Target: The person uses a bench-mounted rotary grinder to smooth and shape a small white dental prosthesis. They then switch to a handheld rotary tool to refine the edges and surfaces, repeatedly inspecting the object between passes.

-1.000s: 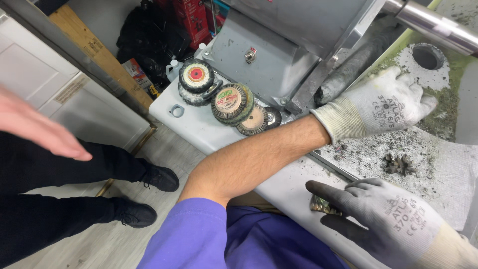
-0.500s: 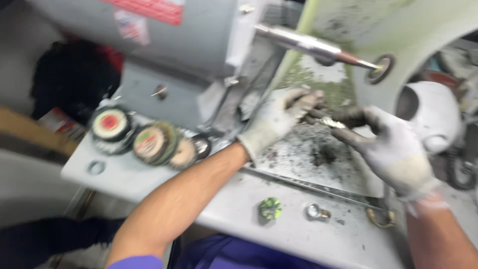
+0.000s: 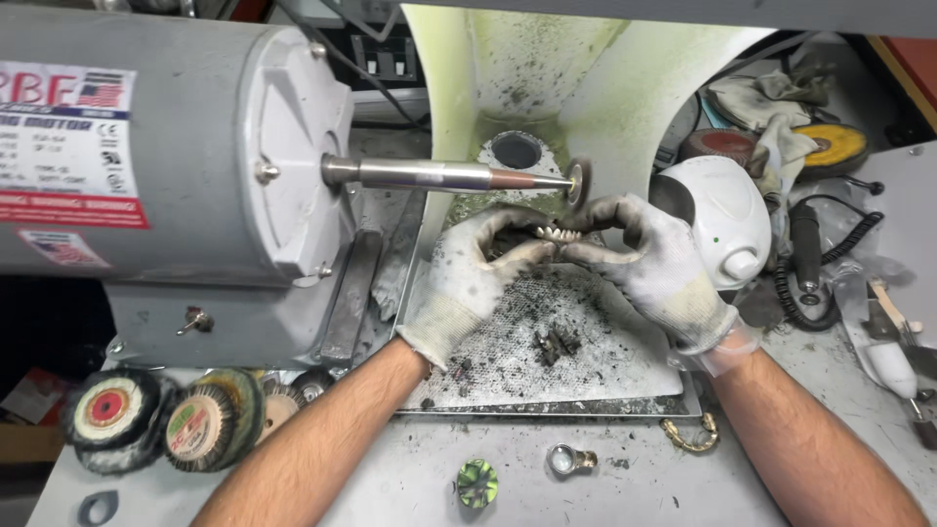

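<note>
Both my hands wear dirty white work gloves. My left hand (image 3: 478,278) and my right hand (image 3: 649,259) together pinch a small toothed pale piece (image 3: 553,234), which looks like a dental cast, just below a small polishing wheel (image 3: 578,182). The wheel sits at the tip of a metal spindle (image 3: 439,176) coming out of a large grey motor (image 3: 166,185). Under my hands lies a grimy mesh tray (image 3: 576,376) with dark debris.
Behind the wheel rises a pale green dust hood (image 3: 586,88). Several round buffing brushes (image 3: 166,420) lie at the lower left. A green disc (image 3: 477,482), a metal ring (image 3: 566,459) and a brass clasp (image 3: 688,436) lie near the front. A white device (image 3: 722,229) and coiled cord (image 3: 810,283) stand at the right.
The view swung from the floor and bench edge up to the motor. My hands came together and lifted the small piece up under the polishing wheel.
</note>
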